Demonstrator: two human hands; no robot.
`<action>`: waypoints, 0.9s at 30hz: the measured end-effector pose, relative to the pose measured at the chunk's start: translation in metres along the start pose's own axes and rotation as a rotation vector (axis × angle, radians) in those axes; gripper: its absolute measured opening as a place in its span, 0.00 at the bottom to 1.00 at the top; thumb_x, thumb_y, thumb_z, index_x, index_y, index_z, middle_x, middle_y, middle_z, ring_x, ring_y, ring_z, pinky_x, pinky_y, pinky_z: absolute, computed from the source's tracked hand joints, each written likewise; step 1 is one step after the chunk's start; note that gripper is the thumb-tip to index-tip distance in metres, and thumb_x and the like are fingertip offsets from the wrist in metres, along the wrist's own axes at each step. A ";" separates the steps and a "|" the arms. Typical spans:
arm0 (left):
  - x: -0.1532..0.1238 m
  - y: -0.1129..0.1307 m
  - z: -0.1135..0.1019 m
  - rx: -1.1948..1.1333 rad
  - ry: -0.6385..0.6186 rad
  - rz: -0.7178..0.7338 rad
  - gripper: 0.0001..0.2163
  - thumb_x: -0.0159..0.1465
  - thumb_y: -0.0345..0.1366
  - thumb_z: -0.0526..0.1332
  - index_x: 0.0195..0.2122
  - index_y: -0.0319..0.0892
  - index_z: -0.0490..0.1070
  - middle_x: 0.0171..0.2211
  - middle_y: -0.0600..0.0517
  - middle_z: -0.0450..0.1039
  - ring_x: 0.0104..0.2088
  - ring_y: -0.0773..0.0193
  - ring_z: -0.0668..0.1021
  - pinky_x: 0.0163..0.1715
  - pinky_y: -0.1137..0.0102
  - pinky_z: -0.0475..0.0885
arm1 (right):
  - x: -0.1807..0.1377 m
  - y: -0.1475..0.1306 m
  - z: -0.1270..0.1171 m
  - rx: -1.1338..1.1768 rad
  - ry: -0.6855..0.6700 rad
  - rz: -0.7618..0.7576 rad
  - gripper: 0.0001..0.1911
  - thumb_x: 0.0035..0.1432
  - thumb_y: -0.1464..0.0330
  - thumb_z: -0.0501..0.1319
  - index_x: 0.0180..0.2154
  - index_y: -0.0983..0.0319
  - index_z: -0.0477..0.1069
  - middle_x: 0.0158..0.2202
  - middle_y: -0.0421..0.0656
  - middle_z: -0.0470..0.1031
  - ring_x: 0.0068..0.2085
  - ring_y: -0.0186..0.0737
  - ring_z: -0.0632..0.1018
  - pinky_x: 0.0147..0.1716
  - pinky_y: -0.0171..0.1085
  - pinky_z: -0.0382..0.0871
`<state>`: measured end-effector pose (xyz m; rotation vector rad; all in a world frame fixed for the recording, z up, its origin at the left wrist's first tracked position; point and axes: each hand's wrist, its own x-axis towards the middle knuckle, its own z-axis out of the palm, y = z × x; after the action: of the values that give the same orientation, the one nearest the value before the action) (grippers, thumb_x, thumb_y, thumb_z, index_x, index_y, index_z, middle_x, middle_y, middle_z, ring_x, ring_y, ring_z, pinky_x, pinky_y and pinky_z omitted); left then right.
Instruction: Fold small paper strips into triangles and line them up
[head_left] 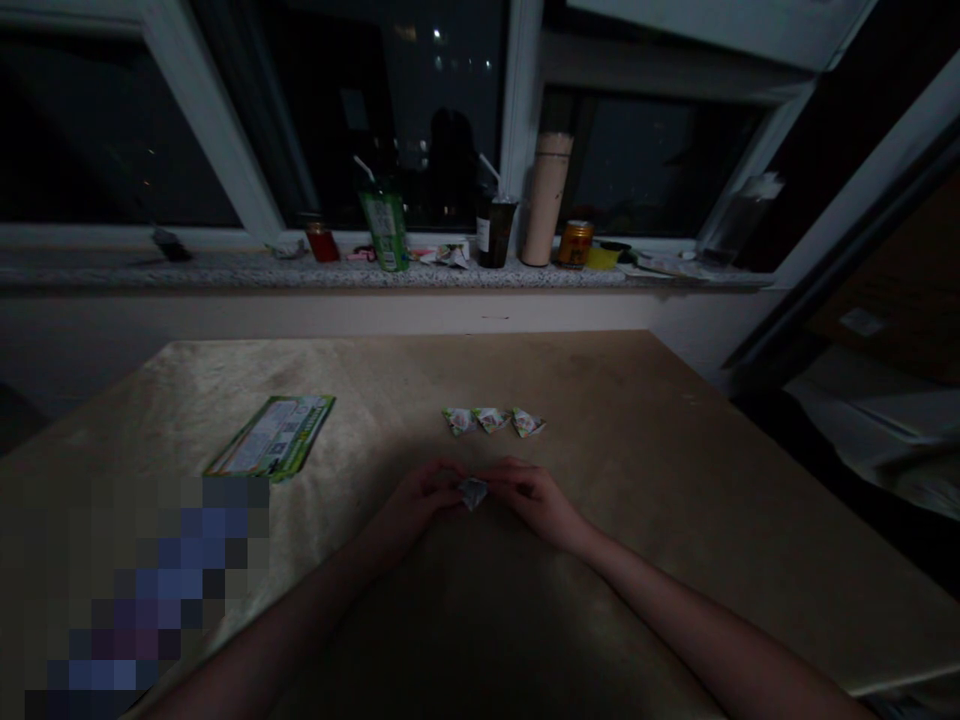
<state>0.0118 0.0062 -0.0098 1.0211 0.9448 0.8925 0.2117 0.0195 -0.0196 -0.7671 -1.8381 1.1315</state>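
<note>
Between my two hands, low over the middle of the table, is a small folded paper triangle (472, 493) with a pale grey face. My left hand (426, 497) pinches its left side with closed fingers. From the other side, my right hand (534, 500) also grips it, fingers bent and pressed together. Just beyond my hands, three folded paper triangles (493, 420) with white and green print lie in a row. A stack of printed green and white leaflets (274, 437) rests on the table to the left.
The brown table (637, 420) meets the wall under a granite windowsill (450, 277). On the sill stand a green cup (385, 230), a dark cup (495, 232), a pink tumbler (547, 200) and an orange can (575, 245). A pixelated patch hides the lower left.
</note>
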 end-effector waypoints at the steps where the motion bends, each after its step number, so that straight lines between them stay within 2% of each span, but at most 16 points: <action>1: 0.000 0.000 0.000 0.005 -0.002 0.003 0.11 0.52 0.32 0.67 0.35 0.42 0.69 0.32 0.54 0.76 0.36 0.62 0.77 0.39 0.69 0.68 | 0.000 0.000 0.000 0.002 0.004 0.001 0.15 0.62 0.59 0.57 0.43 0.59 0.76 0.38 0.46 0.74 0.40 0.39 0.75 0.40 0.37 0.68; 7: -0.001 0.000 0.003 0.002 0.001 0.027 0.09 0.53 0.36 0.65 0.34 0.41 0.70 0.34 0.53 0.74 0.38 0.60 0.75 0.40 0.67 0.69 | 0.000 0.004 0.001 0.033 0.039 0.054 0.15 0.60 0.58 0.58 0.40 0.59 0.78 0.36 0.45 0.74 0.38 0.38 0.74 0.38 0.36 0.68; 10: 0.000 0.000 0.004 0.030 0.005 0.027 0.09 0.55 0.40 0.66 0.31 0.40 0.70 0.31 0.54 0.73 0.35 0.61 0.75 0.37 0.68 0.68 | 0.000 0.007 0.002 0.063 0.050 0.086 0.14 0.55 0.58 0.63 0.39 0.58 0.79 0.36 0.44 0.73 0.37 0.38 0.74 0.36 0.36 0.68; 15: 0.001 0.003 0.005 0.210 0.013 0.031 0.11 0.51 0.38 0.69 0.27 0.41 0.68 0.26 0.57 0.71 0.29 0.64 0.73 0.32 0.71 0.65 | 0.000 0.011 0.004 0.118 0.047 0.131 0.13 0.52 0.59 0.66 0.38 0.58 0.79 0.38 0.44 0.73 0.37 0.37 0.74 0.35 0.35 0.68; 22: 0.003 0.000 0.007 0.191 0.077 0.082 0.17 0.45 0.32 0.72 0.31 0.42 0.65 0.28 0.58 0.71 0.31 0.64 0.75 0.33 0.70 0.68 | 0.002 0.008 0.006 0.229 0.084 0.299 0.25 0.44 0.60 0.70 0.46 0.61 0.73 0.33 0.41 0.75 0.32 0.36 0.74 0.32 0.35 0.68; 27: 0.003 -0.005 0.008 0.214 0.061 0.111 0.20 0.44 0.31 0.72 0.34 0.42 0.64 0.31 0.55 0.73 0.31 0.63 0.77 0.32 0.70 0.71 | 0.003 0.005 0.007 0.121 0.091 0.222 0.16 0.50 0.57 0.65 0.36 0.62 0.77 0.33 0.42 0.74 0.32 0.35 0.73 0.30 0.33 0.66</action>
<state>0.0213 0.0057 -0.0132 1.2440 1.0596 0.9328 0.2041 0.0210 -0.0250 -0.9528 -1.6226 1.3134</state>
